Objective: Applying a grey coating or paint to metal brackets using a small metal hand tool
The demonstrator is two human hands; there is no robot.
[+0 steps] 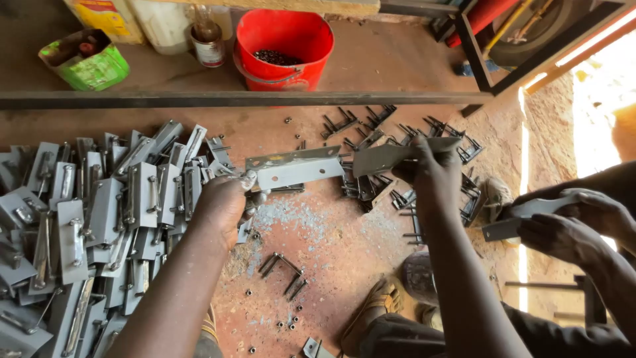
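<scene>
Above the red dirt floor [331,245], the left hand [225,202] had its fingers clamped on the end of a grey bracket [295,168], a bent plate with holes that stuck out level to the right. The right hand [430,169] was closed on a second plate [384,158], darker, held just beside the bracket's right end; whether the two pieces touched could not be told. To the left of the left hand, a heap of grey brackets [99,219] with bolts on them covered the floor out to its left edge. Behind the right hand lay a scatter of dark U-bolts [377,122], and two more U-bolts [281,268] lay near loose nuts [291,321] below the hands. A red bucket [285,46], a tin [209,46] and a green bag [89,63] stood on a low shelf [232,98] at the far side. At the right edge, another person's hands [570,225] held a grey plate [523,215].
</scene>
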